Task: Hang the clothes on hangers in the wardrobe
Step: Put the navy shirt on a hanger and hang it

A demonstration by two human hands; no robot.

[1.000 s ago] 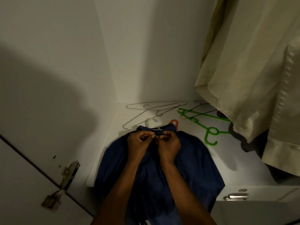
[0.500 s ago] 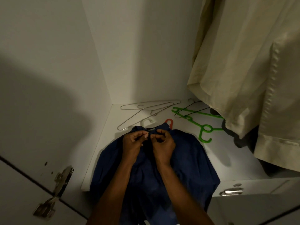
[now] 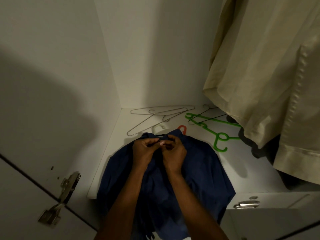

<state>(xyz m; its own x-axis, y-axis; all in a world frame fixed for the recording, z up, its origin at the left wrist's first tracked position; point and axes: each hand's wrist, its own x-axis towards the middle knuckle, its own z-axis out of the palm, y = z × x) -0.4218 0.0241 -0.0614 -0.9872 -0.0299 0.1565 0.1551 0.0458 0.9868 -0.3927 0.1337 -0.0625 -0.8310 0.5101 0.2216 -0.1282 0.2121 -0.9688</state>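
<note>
On the wardrobe shelf (image 3: pixel 233 172), at its front edge, lies a blue shirt (image 3: pixel 204 175). Both the left hand (image 3: pixel 144 150) and the right hand (image 3: pixel 174 153) pinch its collar; green hangers (image 3: pixel 219 135) lie near the back.

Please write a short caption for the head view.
Both hands pinch a blue shirt's collar on the wardrobe shelf.

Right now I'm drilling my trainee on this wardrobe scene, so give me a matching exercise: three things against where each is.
Things:
1. blue garment
2. green hanger
3. cream garment

Places:
A. hanging at the upper right
B. lying flat on the shelf, under both hands
C. lying loose on the shelf, right of the hands

Pairs: 1-B, 2-C, 3-A
</note>
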